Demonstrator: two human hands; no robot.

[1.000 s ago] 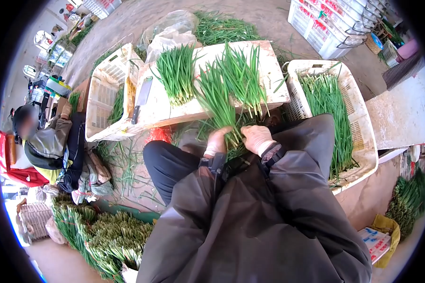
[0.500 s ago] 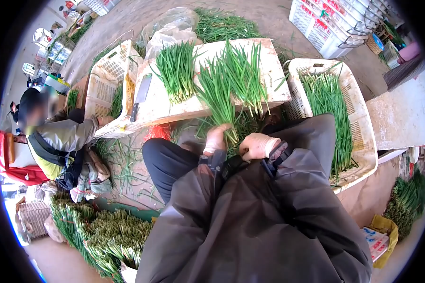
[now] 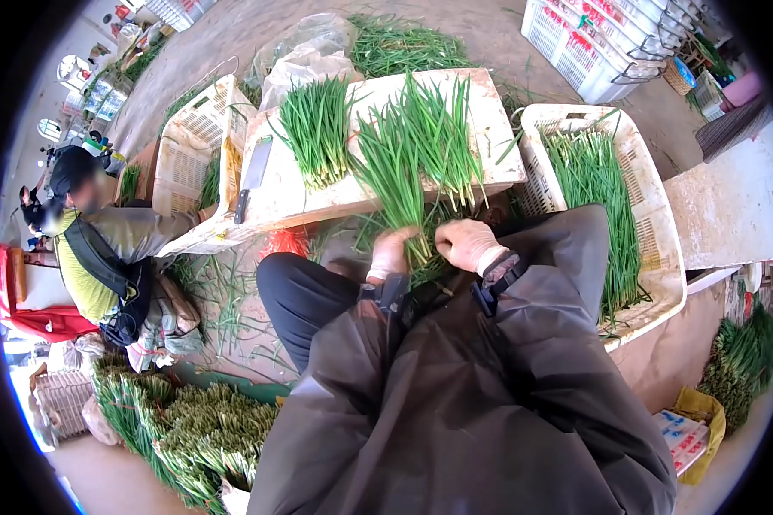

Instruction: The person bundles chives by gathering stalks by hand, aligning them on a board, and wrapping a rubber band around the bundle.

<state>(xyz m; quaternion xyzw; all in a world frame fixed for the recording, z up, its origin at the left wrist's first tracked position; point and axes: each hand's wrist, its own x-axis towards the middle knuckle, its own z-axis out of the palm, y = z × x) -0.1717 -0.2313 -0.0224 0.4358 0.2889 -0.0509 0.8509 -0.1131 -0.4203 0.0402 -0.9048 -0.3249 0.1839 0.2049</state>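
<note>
My left hand (image 3: 390,253) is closed around the pale root end of a bunch of green stalks (image 3: 393,176), whose leaves lie over the front edge of the white board (image 3: 309,199). Just right of those root ends is my right hand (image 3: 466,244), its fingers curled; whether it pinches a stalk is too small to tell. Two more bunches rest on the board, one at the left (image 3: 315,133) and one at the right (image 3: 442,137). A knife (image 3: 256,172) with a dark handle lies at the board's left end.
A crate of stalks (image 3: 674,257) stands at the right, another crate (image 3: 173,163) at the left. A co-worker (image 3: 103,249) bends beside the left crate. Many upright bundles (image 3: 206,429) stand at lower left. Stacked crates (image 3: 567,56) are at upper right.
My right hand moved down from the root ends, then back up beside them. My left hand has kept hold of the bunch. The co-worker has leaned toward the left crate and turned.
</note>
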